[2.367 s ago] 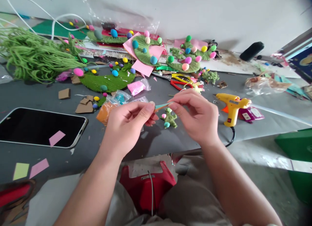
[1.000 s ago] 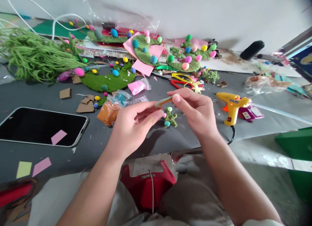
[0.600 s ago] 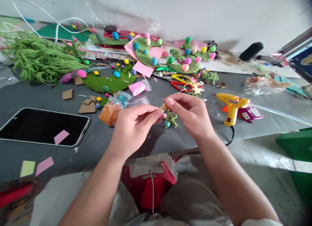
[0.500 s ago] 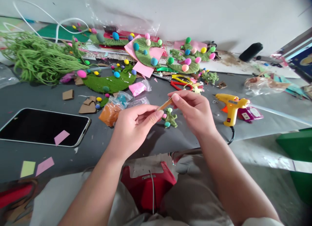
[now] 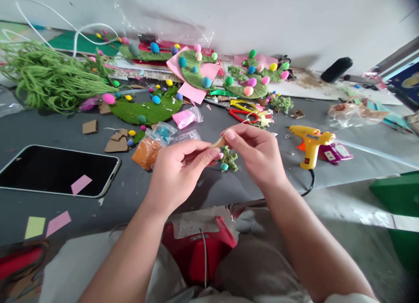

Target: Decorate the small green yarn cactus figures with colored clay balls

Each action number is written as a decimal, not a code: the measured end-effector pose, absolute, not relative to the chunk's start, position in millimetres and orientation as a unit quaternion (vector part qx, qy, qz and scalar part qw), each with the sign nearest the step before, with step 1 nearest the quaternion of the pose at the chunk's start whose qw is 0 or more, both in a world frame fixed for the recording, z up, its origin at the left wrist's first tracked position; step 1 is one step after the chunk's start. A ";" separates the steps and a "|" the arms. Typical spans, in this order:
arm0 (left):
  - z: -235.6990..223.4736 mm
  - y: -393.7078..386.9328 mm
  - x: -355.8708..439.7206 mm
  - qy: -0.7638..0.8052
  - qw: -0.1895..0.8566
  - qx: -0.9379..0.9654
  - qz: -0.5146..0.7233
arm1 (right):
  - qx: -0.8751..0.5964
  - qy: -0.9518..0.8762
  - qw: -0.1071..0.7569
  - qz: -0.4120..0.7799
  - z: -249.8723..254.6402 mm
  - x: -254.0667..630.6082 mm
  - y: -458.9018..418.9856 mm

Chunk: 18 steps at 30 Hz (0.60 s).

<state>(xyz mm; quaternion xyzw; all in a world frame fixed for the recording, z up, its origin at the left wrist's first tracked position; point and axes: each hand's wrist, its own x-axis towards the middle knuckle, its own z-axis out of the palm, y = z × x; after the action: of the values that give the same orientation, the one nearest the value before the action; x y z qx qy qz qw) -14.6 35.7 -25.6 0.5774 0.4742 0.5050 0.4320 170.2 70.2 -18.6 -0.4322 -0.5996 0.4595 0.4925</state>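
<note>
My left hand (image 5: 178,170) and my right hand (image 5: 257,152) meet above the grey table (image 5: 212,187). Both pinch the ends of a short tan strip (image 5: 218,142) between thumb and forefinger. Just behind the fingers a small green yarn piece with pink and teal pom-poms (image 5: 228,159) lies on the table. Small plastic bags of orange and blue pom-poms (image 5: 151,147) rest beside my left hand.
A dark tablet (image 5: 55,170) lies at the left with paper scraps. A yellow glue gun (image 5: 310,141) stands at the right. Red and yellow scissors (image 5: 242,111), green yarn (image 5: 49,78) and green pom-pom shapes (image 5: 147,109) crowd the back. A red stool (image 5: 196,246) shows between my knees.
The strip was stretched out longer between my hands earlier. My fingertips have now drawn closer together, so less of the strip shows. Both hands stayed over the same spot.
</note>
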 end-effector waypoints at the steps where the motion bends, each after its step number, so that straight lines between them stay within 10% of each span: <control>1: -26.2 35.4 -14.8 0.469 0.444 0.570 0.507 | -0.439 -0.591 0.503 0.453 -18.4 171.8 71.2; 18: -24.9 32.7 -14.3 0.466 0.461 0.574 0.490 | -0.424 -0.585 0.488 0.490 -17.4 174.4 71.3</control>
<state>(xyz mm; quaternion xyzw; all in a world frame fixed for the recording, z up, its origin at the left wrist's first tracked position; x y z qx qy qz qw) -14.3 32.7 -24.9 0.5742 0.4664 0.4904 0.4607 174.4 71.3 -17.4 -0.4236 -0.5846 0.4903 0.4884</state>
